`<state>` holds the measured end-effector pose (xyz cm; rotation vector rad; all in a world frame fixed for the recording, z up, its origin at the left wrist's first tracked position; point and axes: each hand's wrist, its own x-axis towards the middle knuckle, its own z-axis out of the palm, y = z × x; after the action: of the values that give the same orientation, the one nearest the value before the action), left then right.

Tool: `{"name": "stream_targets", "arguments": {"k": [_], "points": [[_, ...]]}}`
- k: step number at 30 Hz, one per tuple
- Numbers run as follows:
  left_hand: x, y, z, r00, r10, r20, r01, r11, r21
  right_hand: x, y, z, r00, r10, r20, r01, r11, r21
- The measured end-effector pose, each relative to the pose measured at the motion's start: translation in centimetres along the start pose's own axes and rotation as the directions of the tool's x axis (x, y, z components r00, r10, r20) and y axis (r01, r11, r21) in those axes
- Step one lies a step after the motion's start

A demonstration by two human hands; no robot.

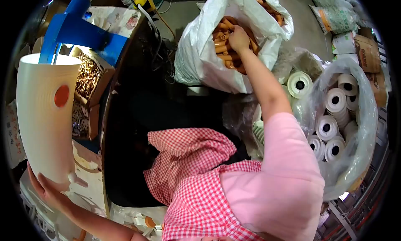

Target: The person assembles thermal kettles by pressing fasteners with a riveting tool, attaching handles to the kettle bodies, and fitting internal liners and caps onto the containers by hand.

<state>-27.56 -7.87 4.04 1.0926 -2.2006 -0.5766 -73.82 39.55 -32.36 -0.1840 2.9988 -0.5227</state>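
A tall white plastic cylinder (46, 115) with an orange-red round spot on its side stands at the left, its open top around the lower part of a blue machine arm (75, 30). My left hand (48, 191) grips the cylinder near its base, beside a small white nub; some fingers are hidden behind it. My right hand (239, 39) is stretched far forward into a white woven sack (192, 59), among many orange-brown plastic tube-like parts (223, 46). Its fingertips are hidden among those parts, so I cannot make out whether it holds one.
Cardboard boxes of small brass-coloured screws (87, 76) and silvery pieces (80, 120) lie beside the machine. To the right, a clear plastic bag (363, 136) holds stacked white ring-shaped parts (328, 128). Cables (152, 21) hang near the bench edge. Cartons (367, 53) stand at the far right.
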Motion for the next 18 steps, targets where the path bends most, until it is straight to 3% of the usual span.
{"name": "stream_targets", "arguments": {"k": [1,5,7,8,9,11,12,15,16,18], "points": [[-0.1,0.3,0.1,1.000,-0.008,0.020,0.008,1.000,0.008,1.6,-0.3,1.2,0.999,-0.016,0.033,0.019,0.993,-0.113],[0.0,0.0,-0.2,0.997,-0.054,0.056,0.055,0.998,-0.011,0.9,-2.4,3.0,0.993,0.091,0.070,-0.092,0.996,0.003],[0.0,0.0,-0.2,0.998,-0.039,0.040,0.038,0.999,0.030,0.9,-1.5,1.9,0.970,-0.220,0.100,0.237,0.949,-0.210],[0.1,0.0,-0.3,0.999,-0.032,0.042,0.029,0.997,0.071,0.6,-1.0,1.4,0.890,-0.455,-0.013,0.439,0.866,-0.239],[0.1,0.0,-0.3,0.998,-0.037,0.052,0.033,0.997,0.075,-0.1,-1.2,0.4,0.893,-0.450,-0.003,0.437,0.867,-0.241],[-0.1,0.0,0.0,0.999,-0.006,0.036,0.004,0.998,0.067,-1.6,-3.2,-3.7,0.981,-0.187,0.049,0.175,0.966,0.190],[-0.1,-0.1,0.0,1.000,-0.010,0.023,0.009,0.998,0.058,-2.4,-3.2,-5.9,0.979,-0.203,0.009,0.196,0.957,0.212],[-0.1,-0.4,0.0,0.999,-0.005,0.054,0.005,1.000,-0.008,-2.8,-1.7,-8.3,0.949,-0.077,0.306,-0.100,0.845,0.525],[-0.1,-0.7,0.2,1.000,-0.008,0.030,0.009,1.000,-0.021,-2.9,-1.3,-8.2,0.954,-0.067,0.293,-0.102,0.845,0.525],[0.1,-0.6,0.6,1.000,0.000,-0.005,0.000,0.999,-0.044,-2.2,-1.7,-7.0,0.950,-0.311,0.009,0.308,0.946,0.102]]}}
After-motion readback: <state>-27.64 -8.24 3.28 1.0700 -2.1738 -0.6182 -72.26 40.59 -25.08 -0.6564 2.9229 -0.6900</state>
